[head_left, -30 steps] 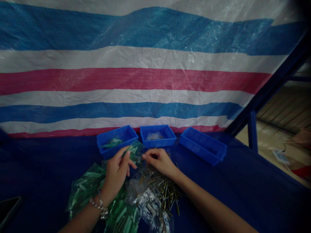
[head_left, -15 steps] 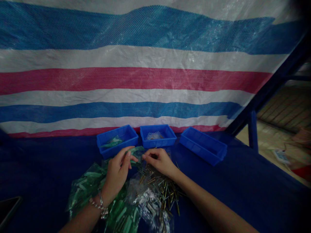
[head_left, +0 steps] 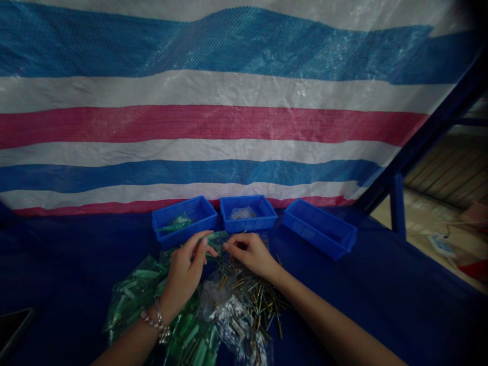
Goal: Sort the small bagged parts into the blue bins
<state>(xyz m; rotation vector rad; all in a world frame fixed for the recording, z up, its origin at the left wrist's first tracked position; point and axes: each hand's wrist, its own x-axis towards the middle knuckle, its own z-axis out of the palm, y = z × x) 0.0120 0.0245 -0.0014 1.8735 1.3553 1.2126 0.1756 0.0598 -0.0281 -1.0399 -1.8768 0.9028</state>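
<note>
1. Step in hand, by my read: filling a small green bag (head_left: 215,239) w/ a brass pin, mid-sort. The left hand (head_left: 185,274) pinched the bag between thumb and fingers (head_left: 202,246), holding it just in front of the left bin (head_left: 184,219).
2. The right hand (head_left: 249,252) was curled, fingertips narrowed together close to the bag's mouth. Whether a pin sat between them: cannot tell, too dark and small.
3. The loose pins (head_left: 253,295) lay in a heap on the desk (head_left: 381,295), under and beside the right wrist. A clear bag pile (head_left: 238,320) touched the heap on its near side; a green bag pile (head_left: 141,295) spread under the left forearm.
4. Three blue bins stood in a row at the back. Left bin held some green bags, the middle bin (head_left: 248,213) a clear bag, the right bin (head_left: 319,230) looked bare inside.
5. Next move, as I judge it: needs the bag mouth kept open and steady by the left fingers while the right feeds a pin straight in, then the bag goes to a bin. Risk: thin film folding shut, pin slipping off.
6. A dark phone-like slab (head_left: 13,328) lay at the far left edge.
</note>
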